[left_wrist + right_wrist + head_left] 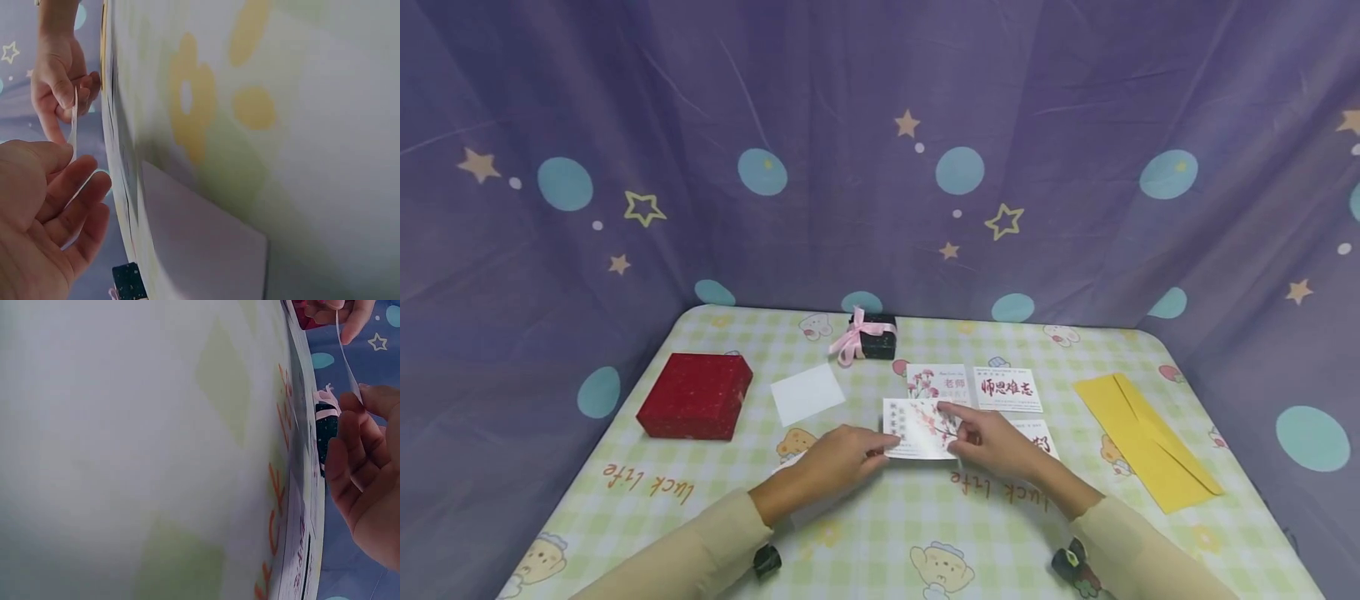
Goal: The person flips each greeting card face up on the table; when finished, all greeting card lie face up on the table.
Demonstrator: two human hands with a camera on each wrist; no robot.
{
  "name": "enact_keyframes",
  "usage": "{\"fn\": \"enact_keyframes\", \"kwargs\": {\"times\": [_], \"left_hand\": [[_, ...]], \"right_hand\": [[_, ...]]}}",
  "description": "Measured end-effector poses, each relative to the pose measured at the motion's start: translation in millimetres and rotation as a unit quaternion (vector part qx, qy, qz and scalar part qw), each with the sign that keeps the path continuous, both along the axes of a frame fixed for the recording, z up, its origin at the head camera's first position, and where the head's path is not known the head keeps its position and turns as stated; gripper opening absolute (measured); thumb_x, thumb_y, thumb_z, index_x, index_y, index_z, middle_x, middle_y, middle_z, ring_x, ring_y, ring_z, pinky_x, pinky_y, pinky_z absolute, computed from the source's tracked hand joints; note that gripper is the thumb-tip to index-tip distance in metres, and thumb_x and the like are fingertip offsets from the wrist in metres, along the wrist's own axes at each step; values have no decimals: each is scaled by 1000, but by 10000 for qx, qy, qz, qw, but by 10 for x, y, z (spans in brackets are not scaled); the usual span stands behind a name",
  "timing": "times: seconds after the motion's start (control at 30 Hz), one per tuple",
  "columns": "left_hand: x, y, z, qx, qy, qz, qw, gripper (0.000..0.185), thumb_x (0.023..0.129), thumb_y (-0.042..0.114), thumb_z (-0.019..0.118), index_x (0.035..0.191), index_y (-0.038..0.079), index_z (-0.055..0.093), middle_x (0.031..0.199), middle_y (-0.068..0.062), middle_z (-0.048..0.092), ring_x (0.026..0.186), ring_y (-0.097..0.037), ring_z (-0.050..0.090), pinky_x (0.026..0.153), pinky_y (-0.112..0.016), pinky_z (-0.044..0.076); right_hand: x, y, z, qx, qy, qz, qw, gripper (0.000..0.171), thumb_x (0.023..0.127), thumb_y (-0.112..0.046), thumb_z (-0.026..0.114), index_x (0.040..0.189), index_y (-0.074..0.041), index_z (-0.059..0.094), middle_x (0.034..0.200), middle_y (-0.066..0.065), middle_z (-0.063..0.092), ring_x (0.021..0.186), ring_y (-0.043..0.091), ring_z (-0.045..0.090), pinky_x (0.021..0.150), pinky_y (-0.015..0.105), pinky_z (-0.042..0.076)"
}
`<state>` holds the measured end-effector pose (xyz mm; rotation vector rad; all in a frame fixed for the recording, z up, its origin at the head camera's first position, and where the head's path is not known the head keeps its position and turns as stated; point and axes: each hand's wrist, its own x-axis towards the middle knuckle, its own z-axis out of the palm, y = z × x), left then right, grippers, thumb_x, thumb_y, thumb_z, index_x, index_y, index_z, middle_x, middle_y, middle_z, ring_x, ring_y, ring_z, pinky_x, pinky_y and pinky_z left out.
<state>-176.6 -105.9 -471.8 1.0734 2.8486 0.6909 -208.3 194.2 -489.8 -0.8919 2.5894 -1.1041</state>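
Observation:
A white card [917,429] with dark writing and a pink blossom print is held up between both hands, above the tabletop. My left hand [838,458] pinches its left edge between thumb and index finger. At its right edge, my right hand [996,437] grips the card with thumb and fingertips. Edge-on, the card [74,122] looks thin and slightly bent in the left wrist view. Behind it lie a floral card [936,381] and a card with red writing [1009,388]. Another red-lettered card [1041,435] is partly hidden by the right hand.
A red box [692,396] stands at the left, with a blank white card [807,394] to its right. Farther back is a black box [880,340] with a pink ribbon. A yellow envelope [1142,437] lies at the right. White paper [200,231] lies below the left forearm.

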Motion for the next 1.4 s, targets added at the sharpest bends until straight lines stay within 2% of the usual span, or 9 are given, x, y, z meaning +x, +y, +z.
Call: {"fn": "enact_keyframes", "kwargs": {"times": [0.27, 0.33, 0.5, 0.7, 0.93, 1.23, 1.4], "left_hand": [[-18, 139, -47, -421, 122, -263, 9987, 33, 98, 24, 67, 130, 18, 70, 98, 6, 77, 86, -4, 69, 79, -24, 57], [-17, 165, -65, -477, 140, -301, 9983, 32, 99, 25, 67, 130, 19, 70, 105, 5, 78, 93, -8, 72, 84, -26, 57], [-12, 214, -78, -596, 168, -412, 9972, 31, 99, 26, 66, 130, 20, 71, 120, 2, 76, 108, -15, 72, 93, -30, 57], [-44, 290, -88, -687, 140, -478, 9964, 32, 99, 28, 65, 130, 22, 70, 122, 3, 75, 111, -14, 72, 96, -31, 56], [-72, 345, -150, -867, 351, -722, 9930, 27, 99, 27, 66, 125, 25, 73, 116, 6, 77, 106, -10, 72, 93, -28, 56], [-82, 390, -173, -1231, 954, -833, 9843, 23, 99, 29, 66, 119, 27, 76, 106, 6, 78, 91, -9, 73, 79, -25, 57], [-97, 421, -189, -1466, 1091, -809, 9798, 23, 99, 30, 66, 119, 29, 76, 102, 5, 78, 87, -8, 71, 75, -24, 56]], "right_hand": [[31, 152, -1, 322, -106, -21, 9994, 63, 96, -20, 70, 154, -13, 45, 79, -15, 62, 62, 0, 52, 64, 21, 50], [35, 187, -4, 345, -174, -1, 9993, 63, 96, -20, 70, 154, -13, 45, 80, -15, 62, 62, 0, 52, 63, 21, 49], [58, 238, -34, 605, -239, -23, 9979, 64, 96, -24, 70, 154, -15, 45, 78, -16, 62, 59, -1, 50, 61, 20, 48], [92, 299, -36, 687, -226, -98, 9973, 63, 96, -22, 70, 153, -13, 46, 77, -15, 61, 58, -1, 49, 59, 21, 47], [124, 342, -97, 774, -387, -120, 9962, 61, 97, -26, 69, 152, -12, 48, 75, -14, 60, 57, -2, 48, 57, 20, 46], [108, 336, -98, 936, -385, 61, 9948, 57, 98, -26, 67, 150, -9, 51, 71, -13, 58, 53, -1, 45, 53, 20, 43], [86, 324, -89, 1154, -548, -26, 9918, 57, 99, -28, 65, 152, -13, 48, 72, -12, 58, 54, 0, 47, 54, 20, 43]]}}
